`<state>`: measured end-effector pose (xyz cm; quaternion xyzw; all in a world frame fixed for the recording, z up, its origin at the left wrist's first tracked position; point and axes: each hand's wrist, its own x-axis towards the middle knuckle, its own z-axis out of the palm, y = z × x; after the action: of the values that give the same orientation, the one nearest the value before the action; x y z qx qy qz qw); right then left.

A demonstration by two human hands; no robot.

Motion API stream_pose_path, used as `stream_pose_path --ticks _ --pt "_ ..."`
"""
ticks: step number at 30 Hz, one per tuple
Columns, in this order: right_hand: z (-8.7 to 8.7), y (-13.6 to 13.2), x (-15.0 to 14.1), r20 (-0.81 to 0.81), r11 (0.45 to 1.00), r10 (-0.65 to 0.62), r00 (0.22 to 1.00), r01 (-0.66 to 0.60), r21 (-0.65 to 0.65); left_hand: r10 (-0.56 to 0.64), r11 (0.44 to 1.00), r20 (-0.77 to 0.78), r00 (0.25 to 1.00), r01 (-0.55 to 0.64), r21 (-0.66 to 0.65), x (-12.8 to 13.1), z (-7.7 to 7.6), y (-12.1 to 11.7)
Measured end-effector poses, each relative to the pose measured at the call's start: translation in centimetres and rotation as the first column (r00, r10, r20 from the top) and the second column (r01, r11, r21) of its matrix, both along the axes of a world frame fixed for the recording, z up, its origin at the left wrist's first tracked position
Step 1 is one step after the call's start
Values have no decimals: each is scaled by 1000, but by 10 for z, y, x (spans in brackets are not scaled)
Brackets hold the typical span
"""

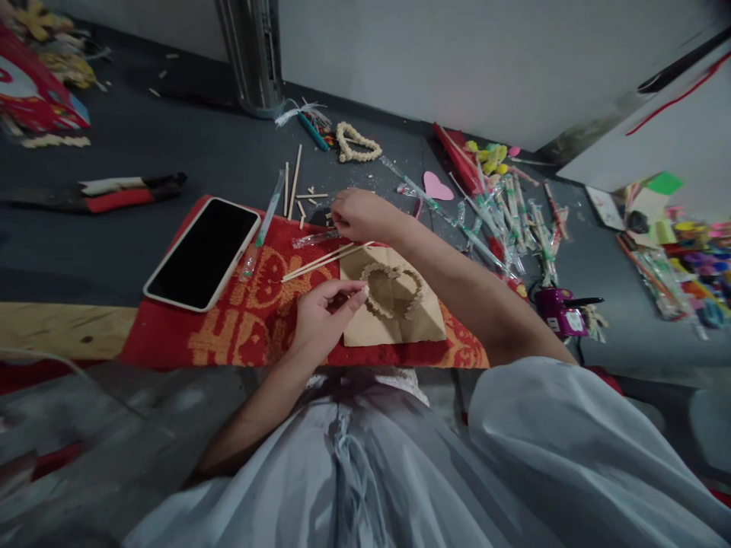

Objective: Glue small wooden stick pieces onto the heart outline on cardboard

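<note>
Backing onto a pale wall (400, 53), a dark tabletop (217, 148) carries a red towel (165, 339) and brown paper (359, 331) bearing a heart-shaped outline (419, 293), the right hand (359, 215) bent, any grip impossible to tell, the left hand (320, 313) pinching a pale bit (365, 289) just beside that outline.

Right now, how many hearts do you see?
3: a beige heart on brown paper, a cream heart near the wall, a pink heart further right. More may be hidden.
</note>
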<state>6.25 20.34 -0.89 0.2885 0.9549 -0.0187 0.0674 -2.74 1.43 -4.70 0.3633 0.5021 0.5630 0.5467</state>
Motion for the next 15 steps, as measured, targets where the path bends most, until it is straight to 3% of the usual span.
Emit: stream_pose_path --ticks 8,12,15 --pt "6 8 15 -216 978 -210 954 209 -26 -2 1000 3 1000 2 0 -1 3 0" --pt "12 -3 26 -396 967 -234 888 172 -187 31 999 -28 999 -30 26 0 0 0" --pt "17 -23 33 -496 940 -264 827 106 -324 130 983 -132 983 -110 148 -1 -2 -1"
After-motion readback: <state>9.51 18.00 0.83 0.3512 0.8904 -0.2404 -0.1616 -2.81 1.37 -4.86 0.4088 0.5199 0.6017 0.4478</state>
